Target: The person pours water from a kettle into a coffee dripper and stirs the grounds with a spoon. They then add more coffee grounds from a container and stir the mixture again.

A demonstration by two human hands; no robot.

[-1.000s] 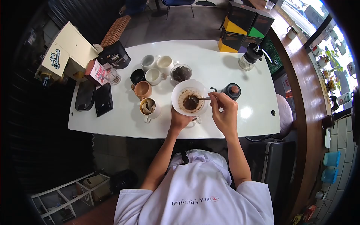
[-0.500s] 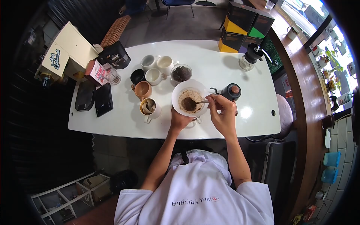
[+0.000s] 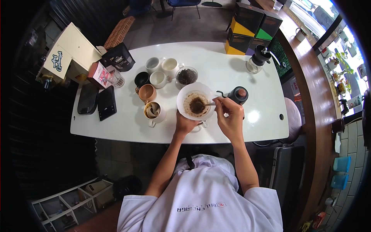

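Observation:
A white filter cone [image 3: 184, 101] with wet brown coffee grounds [image 3: 196, 106] at its bottom sits over a glass vessel [image 3: 202, 125], mostly hidden beneath it. From the lower left, my left hand [image 3: 186, 123] is wrapped round the underside of the cone, its fingers partly hidden. My right hand [image 3: 229, 112] pinches the handle of a spoon [image 3: 211, 104], whose tip is down in the grounds. Just behind my right hand stands a dark gooseneck kettle [image 3: 239, 94]. A glass bowl of dark grounds [image 3: 187, 76] is beyond the cone.
Several cups [image 3: 157, 78] stand left of the cone, one holding a used filter [image 3: 153, 110]. Farther left are a phone [image 3: 106, 103], a black pouch [image 3: 118, 57] and a cream machine [image 3: 71, 50]. A hand grinder [image 3: 258, 60] and stacked boxes [image 3: 251, 29] stand at the back right.
The spoon's tip has shifted slightly within the cone, and the grounds look darker and more spread. Both hands stay in nearly the same place.

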